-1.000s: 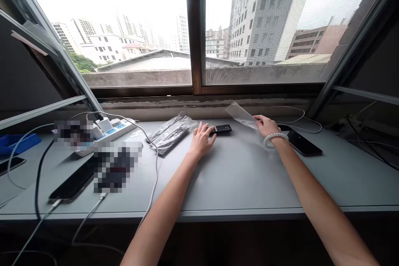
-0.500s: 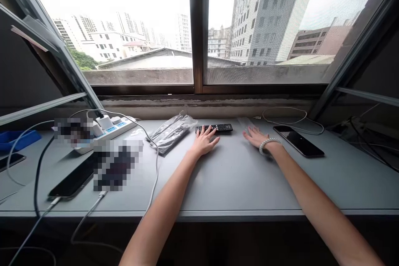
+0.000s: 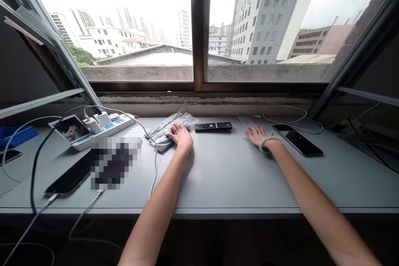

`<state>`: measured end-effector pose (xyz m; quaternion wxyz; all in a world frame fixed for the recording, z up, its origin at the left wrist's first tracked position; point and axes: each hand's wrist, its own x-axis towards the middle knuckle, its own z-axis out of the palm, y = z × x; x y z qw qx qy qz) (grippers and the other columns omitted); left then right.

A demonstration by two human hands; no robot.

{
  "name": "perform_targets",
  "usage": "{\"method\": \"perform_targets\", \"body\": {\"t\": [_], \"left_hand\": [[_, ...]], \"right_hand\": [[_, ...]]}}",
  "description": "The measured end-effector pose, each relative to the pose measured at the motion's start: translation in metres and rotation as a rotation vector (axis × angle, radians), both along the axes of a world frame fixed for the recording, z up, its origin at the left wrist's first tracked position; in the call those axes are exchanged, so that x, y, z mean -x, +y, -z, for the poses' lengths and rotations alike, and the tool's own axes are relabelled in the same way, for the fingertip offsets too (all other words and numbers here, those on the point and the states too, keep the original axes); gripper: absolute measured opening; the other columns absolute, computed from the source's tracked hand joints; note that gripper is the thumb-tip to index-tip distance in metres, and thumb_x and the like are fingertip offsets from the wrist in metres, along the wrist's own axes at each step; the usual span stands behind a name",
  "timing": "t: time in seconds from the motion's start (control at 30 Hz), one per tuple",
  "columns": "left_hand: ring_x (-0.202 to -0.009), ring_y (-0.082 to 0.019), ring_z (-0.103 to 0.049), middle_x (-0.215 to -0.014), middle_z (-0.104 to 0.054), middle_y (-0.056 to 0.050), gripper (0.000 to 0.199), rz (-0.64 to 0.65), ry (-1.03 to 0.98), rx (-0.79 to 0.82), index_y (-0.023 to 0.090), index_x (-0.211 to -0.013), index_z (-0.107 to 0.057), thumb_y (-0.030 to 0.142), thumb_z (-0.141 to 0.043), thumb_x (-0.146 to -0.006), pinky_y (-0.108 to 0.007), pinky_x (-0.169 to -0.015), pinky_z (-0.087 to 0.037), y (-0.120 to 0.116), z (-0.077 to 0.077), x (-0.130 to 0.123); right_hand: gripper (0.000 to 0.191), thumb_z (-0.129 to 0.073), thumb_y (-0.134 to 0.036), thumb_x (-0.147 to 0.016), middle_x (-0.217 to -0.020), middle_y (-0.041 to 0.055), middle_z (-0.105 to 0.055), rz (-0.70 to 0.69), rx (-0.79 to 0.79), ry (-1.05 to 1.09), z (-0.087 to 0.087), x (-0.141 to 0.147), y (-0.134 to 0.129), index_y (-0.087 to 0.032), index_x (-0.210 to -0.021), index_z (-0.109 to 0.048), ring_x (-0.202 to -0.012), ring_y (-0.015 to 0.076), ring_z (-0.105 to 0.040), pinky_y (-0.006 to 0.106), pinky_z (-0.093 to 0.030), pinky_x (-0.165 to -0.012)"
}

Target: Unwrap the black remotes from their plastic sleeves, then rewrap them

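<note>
Bags (image 3: 170,129) of clear plastic with dark items inside are lying in a small pile toward the back of the grey desk (image 3: 224,174), left of its middle, and the left hand (image 3: 181,136) is resting on the pile's right end with fingers spread flat, pressing rather than gripping. Nearest the viewer, a phone (image 3: 70,178) is charging at the desk's left front edge, with white cables (image 3: 154,162) trailing off the front. Farther in, the right hand (image 3: 259,135) is lying palm down and relaxed on the desk, a bead bracelet (image 3: 268,141) at the wrist, holding nothing; its fingertips are touching a flat clear bag (image 3: 247,122). Just right of it a second phone (image 3: 297,139) is lying screen up. Between the two hands, a black remote (image 3: 213,126) is sitting bare, just beside the pile. At the left, a power strip (image 3: 106,126) is carrying white chargers. Beyond, a window (image 3: 199,29) is showing tall buildings.
</note>
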<state>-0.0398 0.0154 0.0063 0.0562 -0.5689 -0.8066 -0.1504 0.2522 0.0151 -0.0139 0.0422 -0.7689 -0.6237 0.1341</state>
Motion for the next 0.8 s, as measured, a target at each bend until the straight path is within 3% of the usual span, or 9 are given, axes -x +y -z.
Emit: {"method": "perform_targets", "body": {"t": [0.2,0.33,0.5,0.6,0.7,0.8], "left_hand": [[-0.116,-0.037,-0.041,-0.121,-0.047,-0.026,0.036,-0.042,-0.025,0.02,0.006,-0.115,-0.049,0.018,-0.045,-0.082,-0.05,-0.09,-0.036,-0.003,-0.008,0.004],[-0.113,-0.036,-0.046,-0.125,-0.044,-0.025,0.039,-0.003,-0.058,-0.064,0.01,-0.124,-0.042,0.025,-0.038,-0.088,-0.048,-0.089,-0.036,-0.01,-0.016,-0.006],[-0.099,-0.026,-0.057,-0.118,-0.048,-0.017,0.047,0.338,-0.056,-0.116,0.014,-0.129,-0.034,0.045,-0.026,-0.094,-0.033,-0.079,-0.043,-0.019,-0.021,-0.031],[-0.091,-0.021,-0.06,-0.115,-0.05,-0.011,0.052,0.565,-0.018,-0.057,0.018,-0.126,-0.036,0.055,-0.037,-0.089,-0.027,-0.071,-0.045,-0.023,-0.018,-0.041],[-0.091,-0.021,-0.06,-0.113,-0.051,-0.007,0.056,0.678,0.041,-0.042,0.022,-0.125,-0.038,0.056,-0.05,-0.083,-0.027,-0.073,-0.044,-0.026,-0.014,-0.045],[-0.091,-0.021,-0.059,-0.11,-0.053,-0.006,0.056,0.719,0.058,-0.066,0.023,-0.125,-0.041,0.054,-0.054,-0.081,-0.029,-0.078,-0.044,-0.027,-0.011,-0.045]], "right_hand": [[0.059,-0.023,-0.053,-0.089,-0.151,0.0112,-0.016,0.097,-0.078,0.023,0.009,-0.008,0.004,-0.021,-0.135,-0.037,-0.139,0.0278,-0.006,0.06,-0.003,-0.107],[0.046,-0.033,-0.044,-0.088,-0.145,0.0158,-0.031,0.066,-0.266,0.052,0.006,-0.001,0.005,-0.016,-0.121,-0.048,-0.137,0.029,-0.018,0.06,-0.005,-0.107],[0.028,-0.042,-0.03,-0.082,-0.116,0.0106,-0.06,-0.021,-0.614,0.27,-0.007,0.023,0.004,-0.02,-0.103,-0.058,-0.113,0.0258,-0.05,0.048,-0.031,-0.099],[0.027,-0.04,-0.037,-0.083,-0.1,0.0091,-0.066,-0.041,-0.779,0.544,-0.013,0.031,0.005,-0.02,-0.092,-0.06,-0.095,0.0232,-0.06,0.041,-0.041,-0.089],[0.04,-0.035,-0.05,-0.084,-0.087,0.008,-0.068,-0.053,-0.742,0.837,-0.017,0.033,0.005,-0.02,-0.087,-0.061,-0.076,0.02,-0.063,0.035,-0.047,-0.077],[0.04,-0.037,-0.052,-0.082,-0.089,0.0067,-0.069,-0.072,-0.625,0.922,-0.019,0.032,0.004,-0.021,-0.08,-0.063,-0.079,0.0194,-0.063,0.032,-0.047,-0.076]]}}
